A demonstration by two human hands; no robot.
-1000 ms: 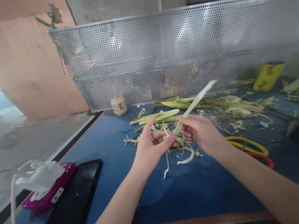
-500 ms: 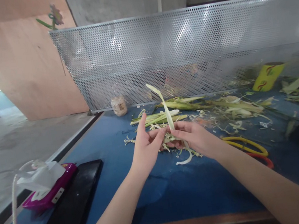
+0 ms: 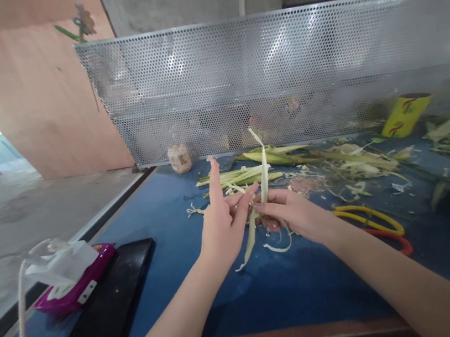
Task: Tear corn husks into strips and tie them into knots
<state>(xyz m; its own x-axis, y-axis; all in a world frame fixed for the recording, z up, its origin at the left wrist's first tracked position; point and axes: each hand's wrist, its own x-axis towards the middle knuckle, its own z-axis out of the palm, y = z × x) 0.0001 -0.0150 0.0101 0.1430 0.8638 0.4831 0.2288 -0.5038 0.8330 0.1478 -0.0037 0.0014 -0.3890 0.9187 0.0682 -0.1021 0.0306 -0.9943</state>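
Note:
Both my hands meet over the blue table (image 3: 292, 287), a little above a scatter of pale leaf scraps (image 3: 277, 245). A long pale green leaf strip (image 3: 263, 177) stands almost upright between them, its lower end trailing down toward the table. My right hand (image 3: 293, 212) pinches the strip near its middle. My left hand (image 3: 221, 219) presses fingers against the same strip, with the index finger pointing straight up.
A pile of green stalks and husk strips (image 3: 325, 163) lies behind my hands along a perforated metal screen (image 3: 278, 71). Yellow and red rings (image 3: 379, 225) lie at the right, a yellow cup (image 3: 404, 115) farther back. A black tray (image 3: 105, 302) and magenta tissue box (image 3: 74, 284) sit left.
The strip swung from leaning far right to nearly upright, and a longer lower end now hangs below my hands. My left index finger has lifted to point up.

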